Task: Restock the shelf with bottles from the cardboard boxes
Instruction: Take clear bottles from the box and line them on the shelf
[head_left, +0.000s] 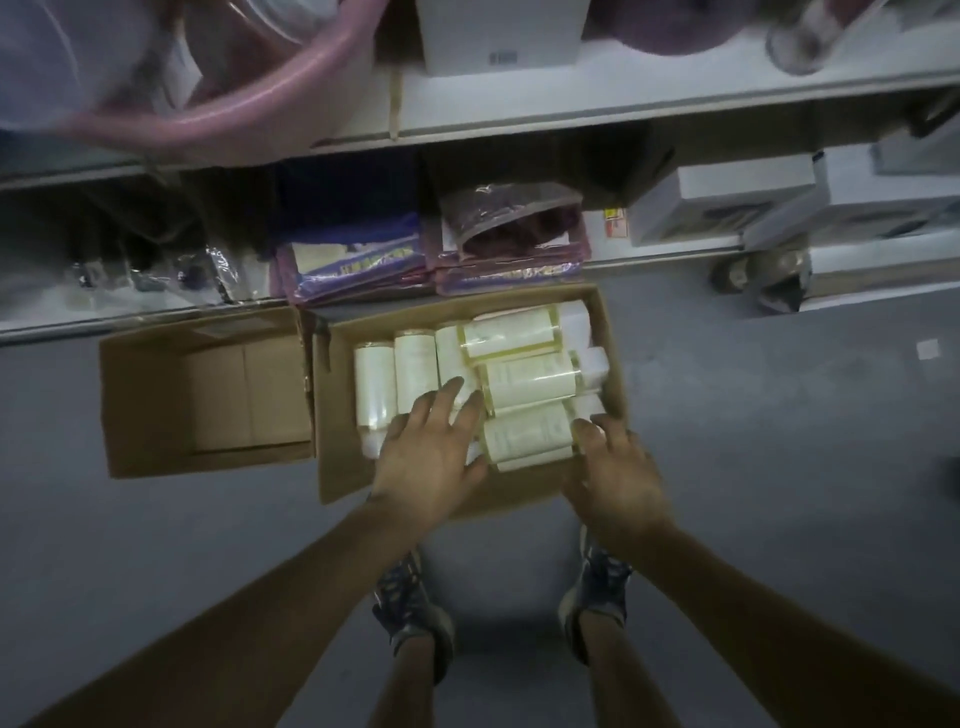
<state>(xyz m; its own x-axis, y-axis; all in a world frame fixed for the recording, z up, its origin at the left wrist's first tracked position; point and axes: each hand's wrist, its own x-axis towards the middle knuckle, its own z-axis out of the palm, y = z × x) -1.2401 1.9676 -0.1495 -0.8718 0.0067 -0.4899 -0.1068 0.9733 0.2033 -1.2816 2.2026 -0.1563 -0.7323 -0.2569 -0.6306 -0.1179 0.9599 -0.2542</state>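
Note:
An open cardboard box (343, 467) stands on the floor below the shelf (519, 109), with several pale bottles lying in it. My left hand (431, 452) lies over the bottles at the box's near middle, fingers spread and fairly straight. My right hand (618, 478) is at the near right corner, its fingers curled at the end of the nearest bottle (524, 436), whose label faces up. Whether the right hand has closed on that bottle does not show. To the left, a second cardboard box (150, 395) looks empty.
The lower shelf (675, 254) holds purple packaged goods (353, 265), a clear bag (509, 218) and white boxes (722, 197). A pink hoop (218, 119) hangs at the upper left. My two feet (410, 603) stand on the grey floor just behind the box.

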